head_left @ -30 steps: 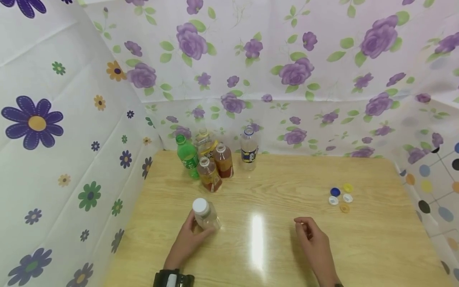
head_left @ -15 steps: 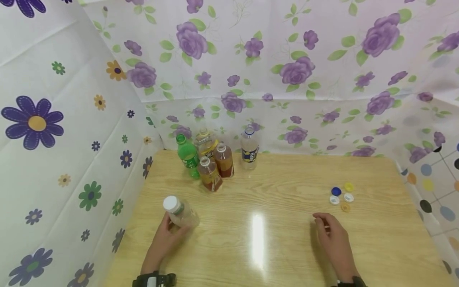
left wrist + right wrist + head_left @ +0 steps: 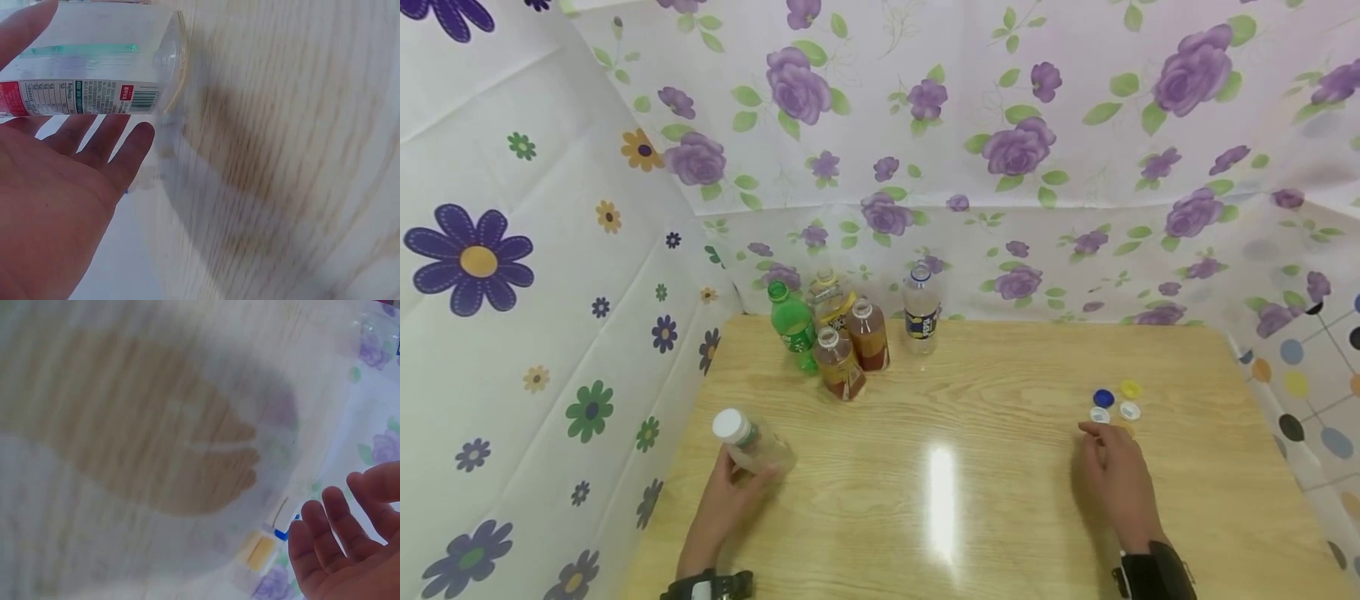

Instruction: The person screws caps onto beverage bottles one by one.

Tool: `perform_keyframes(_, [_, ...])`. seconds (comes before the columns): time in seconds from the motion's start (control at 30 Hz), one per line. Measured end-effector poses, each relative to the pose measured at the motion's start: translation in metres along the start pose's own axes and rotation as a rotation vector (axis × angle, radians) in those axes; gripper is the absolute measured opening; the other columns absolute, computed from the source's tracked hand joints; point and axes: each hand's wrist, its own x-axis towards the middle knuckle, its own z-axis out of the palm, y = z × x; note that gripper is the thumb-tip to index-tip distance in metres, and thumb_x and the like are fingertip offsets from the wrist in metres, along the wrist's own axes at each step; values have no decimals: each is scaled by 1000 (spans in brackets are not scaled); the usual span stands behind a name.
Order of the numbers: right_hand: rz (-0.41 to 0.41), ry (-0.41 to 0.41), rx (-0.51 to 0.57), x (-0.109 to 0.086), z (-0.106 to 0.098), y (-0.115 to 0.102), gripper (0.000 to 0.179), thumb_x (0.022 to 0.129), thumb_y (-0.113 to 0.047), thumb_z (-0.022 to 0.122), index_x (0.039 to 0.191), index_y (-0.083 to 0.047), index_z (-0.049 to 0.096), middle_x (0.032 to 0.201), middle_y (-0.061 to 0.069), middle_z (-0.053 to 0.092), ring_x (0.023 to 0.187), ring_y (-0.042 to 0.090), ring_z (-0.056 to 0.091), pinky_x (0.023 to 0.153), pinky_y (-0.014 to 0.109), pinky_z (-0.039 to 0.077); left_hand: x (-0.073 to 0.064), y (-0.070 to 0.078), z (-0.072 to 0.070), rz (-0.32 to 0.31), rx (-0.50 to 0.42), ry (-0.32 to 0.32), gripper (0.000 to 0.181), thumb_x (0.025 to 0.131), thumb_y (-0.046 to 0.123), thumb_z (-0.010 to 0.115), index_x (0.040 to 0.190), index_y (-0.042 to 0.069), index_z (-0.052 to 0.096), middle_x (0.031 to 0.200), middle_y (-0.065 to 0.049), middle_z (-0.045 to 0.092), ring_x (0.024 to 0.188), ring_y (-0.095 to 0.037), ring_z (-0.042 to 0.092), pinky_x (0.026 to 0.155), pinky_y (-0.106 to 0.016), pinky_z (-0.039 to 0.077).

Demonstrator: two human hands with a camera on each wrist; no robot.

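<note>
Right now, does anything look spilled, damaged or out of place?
No spill or damage shows. The one oddity: five bottles stand uncapped toward the back, with loose caps lying apart near the right grip, whereas the clear bottle in the left grip has a white cap on.

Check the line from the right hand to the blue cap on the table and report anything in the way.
Seen from the head view, a white cap lies between the right hand's fingertips and the blue cap; nothing upright stands there.
</note>
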Motion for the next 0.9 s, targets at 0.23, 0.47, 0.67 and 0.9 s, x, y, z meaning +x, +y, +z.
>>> perform_keyframes(0.23, [27,-4,-11,10,-2,18,32,108,-6,54,137,4,62,125,25,57,108,42,56,82,57,48,-3,-5,-7,72,-53,25,87,100,27,77,164,8,21,167,-29,25,153,-51,24,120,-70,21])
perform_keyframes(0.47, [53,-15,-35,20,-8,25,40,105,-3,58,144,8,55,136,36,49,113,53,50,80,64,47,-5,-9,-10,91,-85,37,92,101,21,76,167,7,13,167,-30,24,154,-52,20,120,-70,20])
perform_keyframes(0.67, [112,-62,-23,28,-11,31,51,104,-7,64,151,5,49,144,39,43,124,59,42,88,72,44,-10,-12,-13,18,-91,54,96,102,31,75,168,11,8,168,-30,21,153,-53,22,119,-71,23])
perform_keyframes(0.9, [142,-89,-19,36,-11,33,65,101,-11,72,157,2,42,144,41,41,122,60,41,84,70,44,-8,-9,-18,-12,-69,133,97,105,34,71,169,13,1,170,-33,11,151,-57,22,119,-67,29])
